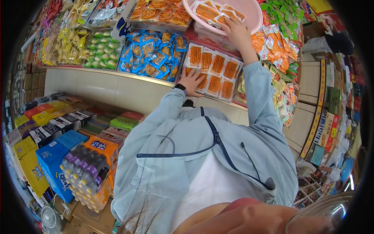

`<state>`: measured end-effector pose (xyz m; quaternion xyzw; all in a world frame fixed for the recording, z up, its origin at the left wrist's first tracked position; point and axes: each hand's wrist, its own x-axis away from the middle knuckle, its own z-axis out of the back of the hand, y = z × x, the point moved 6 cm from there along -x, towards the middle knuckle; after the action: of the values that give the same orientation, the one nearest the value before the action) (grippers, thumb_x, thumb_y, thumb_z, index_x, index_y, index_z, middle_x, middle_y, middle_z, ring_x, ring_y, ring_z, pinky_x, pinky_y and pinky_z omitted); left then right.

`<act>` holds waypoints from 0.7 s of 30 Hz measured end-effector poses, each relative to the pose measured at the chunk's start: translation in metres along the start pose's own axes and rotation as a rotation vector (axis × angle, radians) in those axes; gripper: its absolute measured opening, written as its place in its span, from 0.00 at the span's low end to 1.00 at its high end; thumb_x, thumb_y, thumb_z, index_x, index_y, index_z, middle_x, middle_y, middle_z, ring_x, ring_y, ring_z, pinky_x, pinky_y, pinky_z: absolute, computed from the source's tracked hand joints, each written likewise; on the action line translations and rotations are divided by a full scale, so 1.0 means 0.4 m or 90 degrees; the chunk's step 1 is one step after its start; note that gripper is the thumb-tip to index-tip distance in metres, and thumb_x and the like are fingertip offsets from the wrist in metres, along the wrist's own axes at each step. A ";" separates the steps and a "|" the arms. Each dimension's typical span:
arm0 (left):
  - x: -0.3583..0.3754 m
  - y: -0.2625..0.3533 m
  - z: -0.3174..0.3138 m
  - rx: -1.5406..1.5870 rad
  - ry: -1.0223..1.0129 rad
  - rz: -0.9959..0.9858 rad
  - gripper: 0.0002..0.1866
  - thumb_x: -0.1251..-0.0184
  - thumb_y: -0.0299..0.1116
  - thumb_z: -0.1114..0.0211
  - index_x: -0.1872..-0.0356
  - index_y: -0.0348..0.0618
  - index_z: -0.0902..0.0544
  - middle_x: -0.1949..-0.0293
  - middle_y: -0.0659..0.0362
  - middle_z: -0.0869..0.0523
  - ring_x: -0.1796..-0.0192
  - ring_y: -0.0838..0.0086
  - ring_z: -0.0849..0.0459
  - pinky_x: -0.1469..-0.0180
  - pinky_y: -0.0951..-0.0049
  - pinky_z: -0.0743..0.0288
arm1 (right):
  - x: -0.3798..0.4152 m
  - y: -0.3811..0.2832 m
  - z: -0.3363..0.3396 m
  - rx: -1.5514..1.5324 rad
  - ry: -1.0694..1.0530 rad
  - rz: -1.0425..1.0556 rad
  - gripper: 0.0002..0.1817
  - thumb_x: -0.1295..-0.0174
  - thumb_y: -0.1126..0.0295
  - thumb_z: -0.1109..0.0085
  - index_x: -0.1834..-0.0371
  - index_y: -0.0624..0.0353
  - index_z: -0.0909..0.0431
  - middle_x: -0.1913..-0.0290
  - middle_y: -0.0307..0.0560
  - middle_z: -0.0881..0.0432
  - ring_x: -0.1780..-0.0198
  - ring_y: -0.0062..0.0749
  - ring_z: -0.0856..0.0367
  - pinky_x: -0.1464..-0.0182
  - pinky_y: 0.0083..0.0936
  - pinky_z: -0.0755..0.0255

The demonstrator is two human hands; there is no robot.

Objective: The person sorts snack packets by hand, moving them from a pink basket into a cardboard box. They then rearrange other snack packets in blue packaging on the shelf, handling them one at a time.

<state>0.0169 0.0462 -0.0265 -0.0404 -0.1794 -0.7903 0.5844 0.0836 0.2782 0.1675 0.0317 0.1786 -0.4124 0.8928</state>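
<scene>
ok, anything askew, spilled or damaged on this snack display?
No spill or damage visible. Mildly odd: the pink basin sits over the display, its loose packets overlapping at angles under the right hand, while the tray packets by the left hand lie in neat rows.

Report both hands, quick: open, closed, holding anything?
Left hand: open, fingers spread on the flat packets in the bin.
Right hand: fingers on packets in the pink basin; can't tell if gripping.
</scene>
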 end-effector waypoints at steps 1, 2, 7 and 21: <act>0.001 0.002 -0.001 -0.005 0.000 -0.003 0.55 0.52 0.76 0.43 0.26 0.52 0.42 0.22 0.52 0.54 0.23 0.49 0.53 0.31 0.27 0.69 | 0.009 -0.014 0.017 -0.001 0.085 0.034 0.23 0.37 0.56 0.41 0.40 0.49 0.24 0.38 0.47 0.25 0.35 0.42 0.31 0.38 0.48 0.40; 0.001 0.005 -0.003 -0.002 -0.004 -0.001 0.55 0.52 0.75 0.42 0.26 0.51 0.41 0.22 0.52 0.54 0.23 0.49 0.53 0.31 0.27 0.69 | 0.023 -0.027 0.034 -0.002 0.172 0.066 0.23 0.38 0.57 0.40 0.40 0.49 0.24 0.40 0.47 0.25 0.37 0.44 0.30 0.39 0.52 0.41; -0.001 0.007 0.012 0.015 -0.011 0.005 0.55 0.53 0.74 0.39 0.26 0.51 0.41 0.22 0.52 0.53 0.23 0.49 0.52 0.31 0.26 0.68 | 0.239 -0.056 0.011 -0.140 0.275 0.054 0.26 0.47 0.65 0.35 0.42 0.52 0.25 0.41 0.52 0.28 0.40 0.52 0.32 0.40 0.51 0.40; -0.006 0.004 0.003 0.003 0.017 -0.010 0.56 0.54 0.75 0.39 0.27 0.50 0.41 0.23 0.53 0.52 0.24 0.49 0.50 0.32 0.25 0.67 | 0.454 -0.048 -0.305 -0.080 -0.245 -0.140 0.45 0.47 0.61 0.31 0.25 0.47 0.43 0.29 0.72 0.45 0.37 0.66 0.36 0.37 0.47 0.34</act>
<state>0.0190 0.0483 -0.0257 -0.0269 -0.1734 -0.7950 0.5806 0.1418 0.1586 -0.0074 -0.1230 0.0329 -0.4934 0.8604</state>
